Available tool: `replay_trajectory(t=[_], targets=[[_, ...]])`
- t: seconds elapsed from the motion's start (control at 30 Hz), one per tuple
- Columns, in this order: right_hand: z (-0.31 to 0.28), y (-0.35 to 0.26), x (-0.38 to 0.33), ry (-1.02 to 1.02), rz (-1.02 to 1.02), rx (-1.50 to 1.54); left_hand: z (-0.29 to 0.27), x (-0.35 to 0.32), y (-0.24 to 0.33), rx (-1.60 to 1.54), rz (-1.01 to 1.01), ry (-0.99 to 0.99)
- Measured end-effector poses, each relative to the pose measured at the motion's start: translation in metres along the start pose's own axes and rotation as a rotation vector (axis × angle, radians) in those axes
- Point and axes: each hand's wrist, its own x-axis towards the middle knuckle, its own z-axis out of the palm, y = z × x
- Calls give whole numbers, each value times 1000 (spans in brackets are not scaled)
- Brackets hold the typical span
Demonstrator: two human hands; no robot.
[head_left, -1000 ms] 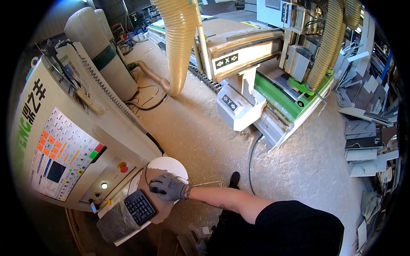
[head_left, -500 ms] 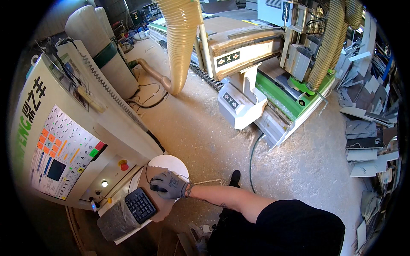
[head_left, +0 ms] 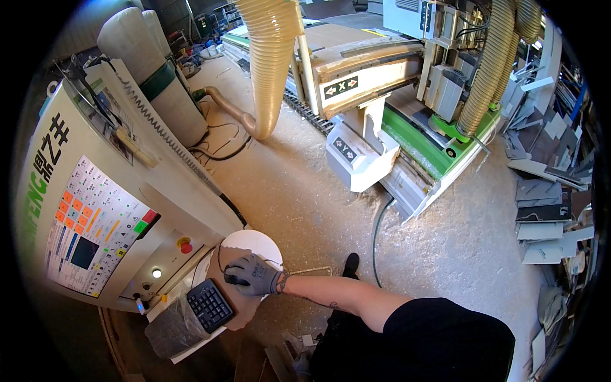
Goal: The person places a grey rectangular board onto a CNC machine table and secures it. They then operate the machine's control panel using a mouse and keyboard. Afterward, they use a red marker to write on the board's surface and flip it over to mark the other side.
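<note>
My right hand [head_left: 256, 275], in a grey glove, rests curled over a dark computer mouse [head_left: 233, 279], mostly hidden under the fingers. The mouse lies on a brown board [head_left: 244, 313] with a torn edge, and a thin cable runs up beside it. Left of the hand is a black keyboard [head_left: 210, 305], partly under clear plastic wrap [head_left: 175, 328]. A control cabinet [head_left: 162, 219] with a lit screen [head_left: 95, 232] stands behind them. At the lower edge, a greyish shape beside my dark trousers may be my gloved left hand [head_left: 301, 365]; its fingers cannot be made out.
A red stop button [head_left: 184, 245] and a lit white button [head_left: 156, 274] sit below the screen. A large cutting machine [head_left: 366, 70] with thick hoses [head_left: 264, 70] fills the back. Offcut panels [head_left: 541, 210] are piled at the right. A dark hose [head_left: 376, 242] crosses the dusty floor.
</note>
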Motion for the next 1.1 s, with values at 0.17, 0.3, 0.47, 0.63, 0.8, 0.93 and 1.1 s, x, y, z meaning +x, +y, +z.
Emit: replay_trajectory(t=[0.17, 0.3, 0.47, 0.63, 0.8, 0.93, 1.1], targets=[[-3, -3, 1, 0, 25, 19, 1, 3, -7, -98, -11, 2], [-4, -2, 2, 38, -19, 25, -5, 11, -18, 36, 73, -42], [-5, -2, 1, 15, -25, 4, -1, 9, -10, 73, 82, -35], [0, 0, 2, 10, -109, 48, -2, -9, -2, 2, -8, 10], [-4, -21, 22, 45, -63, 119, -25, 0, -27, 69, 161, 40], [-4, -15, 21, 20, -22, 74, -11, -6, -6, -183, 0, 55], [-6, -21, 19, -2, -10, 48, -6, -5, -28, 181, 174, 184]])
